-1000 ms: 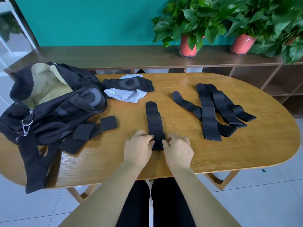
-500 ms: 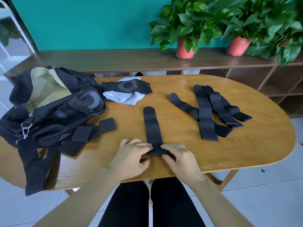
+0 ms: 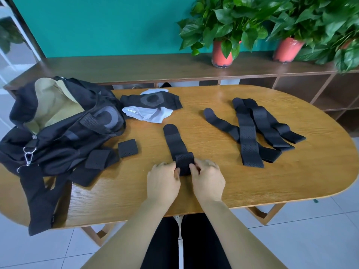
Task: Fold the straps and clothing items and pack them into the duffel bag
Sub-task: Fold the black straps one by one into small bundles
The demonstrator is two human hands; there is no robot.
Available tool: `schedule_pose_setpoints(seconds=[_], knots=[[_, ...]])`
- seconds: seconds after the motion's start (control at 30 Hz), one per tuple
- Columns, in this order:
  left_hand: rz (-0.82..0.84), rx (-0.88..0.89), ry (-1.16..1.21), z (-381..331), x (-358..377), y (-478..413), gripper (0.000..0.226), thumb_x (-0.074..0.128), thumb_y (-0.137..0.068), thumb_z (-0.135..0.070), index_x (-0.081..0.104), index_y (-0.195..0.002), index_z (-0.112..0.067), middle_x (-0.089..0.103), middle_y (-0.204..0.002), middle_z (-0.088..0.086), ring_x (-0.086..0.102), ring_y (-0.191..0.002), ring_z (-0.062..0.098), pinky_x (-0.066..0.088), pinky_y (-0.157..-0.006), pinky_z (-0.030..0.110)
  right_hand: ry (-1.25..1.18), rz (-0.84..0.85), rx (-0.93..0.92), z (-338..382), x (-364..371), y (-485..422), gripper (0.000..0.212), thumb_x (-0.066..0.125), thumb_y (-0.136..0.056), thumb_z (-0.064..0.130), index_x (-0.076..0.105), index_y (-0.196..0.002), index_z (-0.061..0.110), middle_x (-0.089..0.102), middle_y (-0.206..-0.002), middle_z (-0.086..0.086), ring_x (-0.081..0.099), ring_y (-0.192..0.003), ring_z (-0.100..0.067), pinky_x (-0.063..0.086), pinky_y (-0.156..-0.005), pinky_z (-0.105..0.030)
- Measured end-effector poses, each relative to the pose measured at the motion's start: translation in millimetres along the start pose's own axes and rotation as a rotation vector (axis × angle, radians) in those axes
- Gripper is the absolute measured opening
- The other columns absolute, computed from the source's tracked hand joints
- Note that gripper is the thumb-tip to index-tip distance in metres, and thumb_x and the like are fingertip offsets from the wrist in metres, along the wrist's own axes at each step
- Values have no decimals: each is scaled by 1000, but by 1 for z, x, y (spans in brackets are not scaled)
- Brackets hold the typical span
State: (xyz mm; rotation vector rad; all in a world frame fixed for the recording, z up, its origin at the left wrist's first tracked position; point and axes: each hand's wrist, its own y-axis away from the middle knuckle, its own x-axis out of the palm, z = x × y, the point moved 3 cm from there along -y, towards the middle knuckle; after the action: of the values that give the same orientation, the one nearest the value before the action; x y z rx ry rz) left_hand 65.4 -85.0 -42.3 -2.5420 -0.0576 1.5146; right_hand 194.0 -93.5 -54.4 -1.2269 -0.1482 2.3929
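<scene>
Currently pinching the folded strap with left hand and right hand, fingers curled. Got the bag left of both.

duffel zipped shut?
No, the duffel lies open on the table's left end, with its tan lining showing.

Black strap lies mid-table, near end folded over — loose straps right, open duffel bag left.

Matt perforated black cloth strap, glossy grained wood table, black fabric duffel bag with metal clips.
</scene>
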Motion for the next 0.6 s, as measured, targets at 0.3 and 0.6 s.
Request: schedule_pose_setpoints(seconds=[0.3, 0.6], knots=[[1, -17, 34, -1, 2, -4, 34, 54, -95, -25, 57, -127, -14, 62, -94, 5, 59, -86, 21, 50, -72, 32, 132, -115, -84, 2, 8, 1, 19, 80, -73, 23, 77, -90, 14, 65, -75, -4, 61, -68, -25, 39, -51, -22], [136, 97, -138, -3, 3, -8, 43, 46, -97, -21, 47, -140, -19, 39, -134, 1, 46, -115, 21, 49, -89, 32, 151, -74, -80, 3, 8, 0, 28, 71, -81, 27, 71, -106, 14, 66, -89, -6, 62, -80, -26, 47, -57, -30]])
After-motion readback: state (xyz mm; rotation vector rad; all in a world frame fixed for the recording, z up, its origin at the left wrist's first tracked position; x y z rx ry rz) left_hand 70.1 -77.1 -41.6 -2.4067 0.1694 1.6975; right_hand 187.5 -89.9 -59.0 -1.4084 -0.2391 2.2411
